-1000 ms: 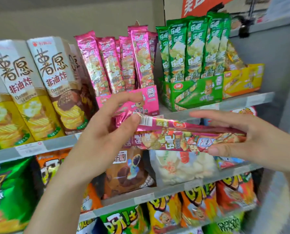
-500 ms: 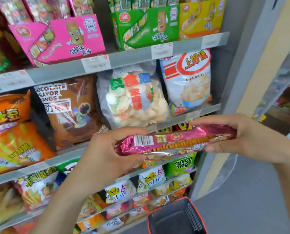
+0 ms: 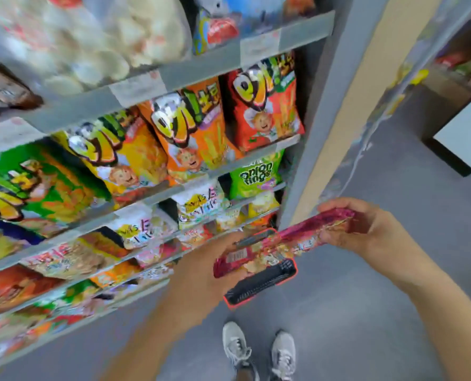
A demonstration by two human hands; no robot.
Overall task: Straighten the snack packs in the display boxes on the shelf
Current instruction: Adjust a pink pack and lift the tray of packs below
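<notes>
A long pink snack pack (image 3: 283, 243) lies almost level between both hands, low in front of the shelf unit. My left hand (image 3: 204, 273) grips its left end with the barcode, and my right hand (image 3: 366, 229) grips its right end. The pack hangs over a black basket with a red rim (image 3: 261, 287) on the floor. The display boxes on the upper shelf are out of view. The picture is blurred.
Grey shelves (image 3: 174, 78) with price tags hold bags of snacks, among them orange and red ones (image 3: 264, 105) and a green onion rings bag (image 3: 253, 177). A grey post (image 3: 319, 119) ends the unit. My grey shoes (image 3: 259, 350) stand on grey floor.
The view has tipped far down, from the top shelf with the pink and green display boxes to the low shelves and floor. Both hands have come down with the pink pack over the basket.
</notes>
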